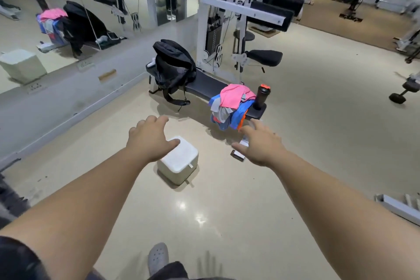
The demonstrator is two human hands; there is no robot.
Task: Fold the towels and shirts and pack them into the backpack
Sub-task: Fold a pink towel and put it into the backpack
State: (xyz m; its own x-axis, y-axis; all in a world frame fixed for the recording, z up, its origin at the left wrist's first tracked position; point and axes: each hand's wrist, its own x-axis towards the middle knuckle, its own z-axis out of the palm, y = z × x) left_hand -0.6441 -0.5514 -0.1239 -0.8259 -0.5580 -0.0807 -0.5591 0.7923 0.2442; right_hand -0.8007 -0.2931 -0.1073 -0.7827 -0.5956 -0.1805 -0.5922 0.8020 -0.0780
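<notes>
Gym floor (pixel 204 211), pale and glossy, mirror (pixel 68 18) along the left wall, cable machine (pixel 218 29) behind. Item: black padded bench (pixel 202 85), low, set across the view. Item: black backpack (pixel 173 63), standing slumped on the bench's left end, straps trailing to the floor; soft-sided, whether its zip is fully open cannot be told. Item: pile of towels and shirts (pixel 231 104), unfolded, heaped on the bench's right end and spilling over its near edge; pink piece on top, blue, grey and orange beneath. Likely light, limp and tangled; each piece should sag when lifted, so the top pink one is best pinched at two corners or at the shoulders and drawn clear of the rest. Item: dark shaker bottle (pixel 262 95), upright just beside the pile, easily knocked. Item: white box stool (pixel 179 161) on the floor, near. Left hand (pixel 148 137): arm stretched forward, palm down, fingers loosely spread, holding nothing, above the stool. Right hand (pixel 261 143): arm likewise outstretched, fingers spread, empty, short of the pile's hanging edge.
</notes>
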